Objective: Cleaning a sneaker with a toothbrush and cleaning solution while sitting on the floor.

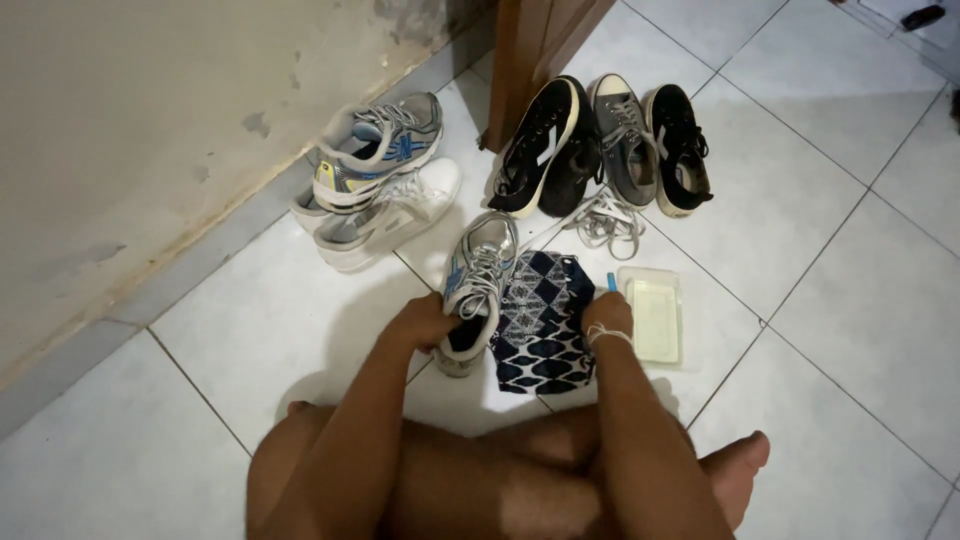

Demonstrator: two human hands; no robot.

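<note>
White tiled floor [800, 260], left hand [425, 322] gripping grey-blue laced sneaker [478, 285], right hand [606, 315] clenched around small blue item [612, 283]

Left hand [425, 320] grips grey sneaker [476, 290]; right hand [606, 312] on patterned cloth [543, 325].

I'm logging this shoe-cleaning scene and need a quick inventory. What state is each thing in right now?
Left hand: grips the silver running shoe.
Silver running shoe: upright, laced.
Right hand: closed on a small blue item, hardly visible.
Patterned cloth: spread flat on the floor.
Plastic container: lies flat, lid state unclear.
Loose laces: heaped.
</note>
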